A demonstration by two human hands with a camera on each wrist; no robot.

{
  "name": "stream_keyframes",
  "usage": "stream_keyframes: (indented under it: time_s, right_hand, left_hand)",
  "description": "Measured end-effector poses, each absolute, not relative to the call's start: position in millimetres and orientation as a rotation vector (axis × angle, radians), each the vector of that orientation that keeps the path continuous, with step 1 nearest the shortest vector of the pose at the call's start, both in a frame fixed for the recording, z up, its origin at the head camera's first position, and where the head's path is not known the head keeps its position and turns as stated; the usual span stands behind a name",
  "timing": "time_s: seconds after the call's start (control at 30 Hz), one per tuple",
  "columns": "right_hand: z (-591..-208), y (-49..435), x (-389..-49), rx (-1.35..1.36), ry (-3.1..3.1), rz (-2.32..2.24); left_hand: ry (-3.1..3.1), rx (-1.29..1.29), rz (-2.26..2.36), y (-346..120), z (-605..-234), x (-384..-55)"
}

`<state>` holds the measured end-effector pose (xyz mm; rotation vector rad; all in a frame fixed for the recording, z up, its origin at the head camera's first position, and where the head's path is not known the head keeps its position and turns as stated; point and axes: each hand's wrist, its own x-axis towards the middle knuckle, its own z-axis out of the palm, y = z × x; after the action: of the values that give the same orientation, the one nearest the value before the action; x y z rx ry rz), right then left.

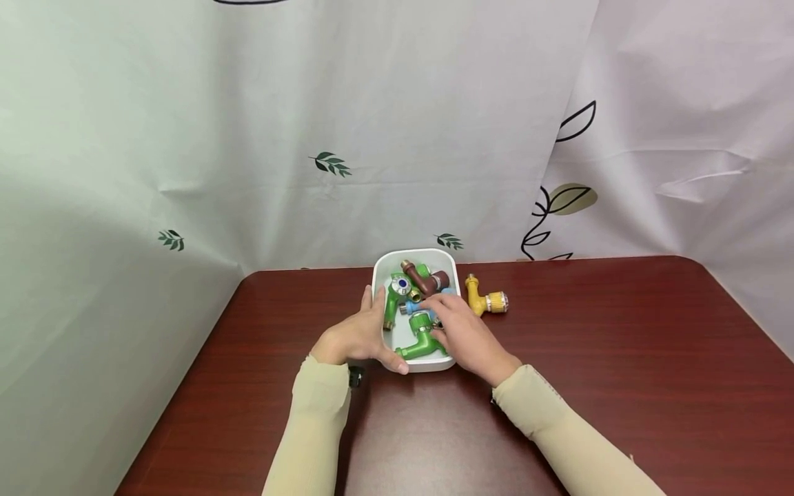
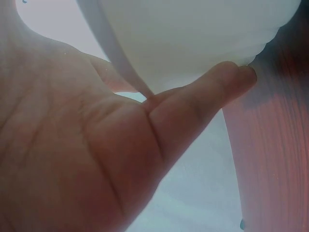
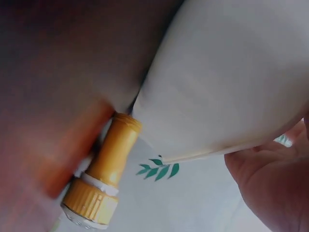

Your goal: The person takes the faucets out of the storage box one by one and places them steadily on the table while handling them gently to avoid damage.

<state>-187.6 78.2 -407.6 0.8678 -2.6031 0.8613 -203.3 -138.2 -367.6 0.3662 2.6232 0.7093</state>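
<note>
- Left hand [image 1: 358,335] is laid against the left side of the white tub [image 1: 380,270]; fingers are run fairly straight along the tub wall, thumb is stretched along the near left corner.
- In the left wrist view the thumb [image 2: 207,99] is seen pressed flat on the tub's outer wall [image 2: 193,34]; nothing is curled round.
- White tub is set on the dark red table [image 1: 620,358], near the back edge, about mid-width; it is framed by both hands.
- Inside the tub a heap of plastic taps is seen: a green tap with a blue-marked knob [image 1: 397,293] at left, a brown tap [image 1: 424,279] at the back, a blue fitting [image 1: 414,307] in the middle, a green elbow tap [image 1: 422,341] at the near end.
- Right hand [image 1: 465,334] is reached into the tub from the right; its fingertips are placed at the green elbow tap and the blue fitting. Whether a piece is pinched cannot be told, the fingertips being hidden behind the hand.
- In the right wrist view only the edge of the palm [image 3: 275,183] is shown beside the tub wall [image 3: 231,72].
- Yellow tap [image 1: 485,300] is laid on the table just right of the tub, close to its wall, untouched; in the right wrist view the yellow tap [image 3: 104,179] is seen with its end near the tub's side.
- A leaf-printed cloth [image 1: 248,138] is hung behind and left of the table.
</note>
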Motion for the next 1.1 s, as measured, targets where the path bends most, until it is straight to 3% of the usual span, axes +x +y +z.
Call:
stream_keyframes:
  time_s: [0.33,1.1]
  right_hand:
    - [-405.6,78.7,-194.8,1.139,-2.642,0.740]
    - [-398.6,75.3,-195.8,1.140,-2.847,0.595]
  left_hand:
    - [2.634,0.377,0.698,-139.5,-366.4,-203.1]
    - [2.633,0.392,0.704,-137.3,-367.6,-202.4]
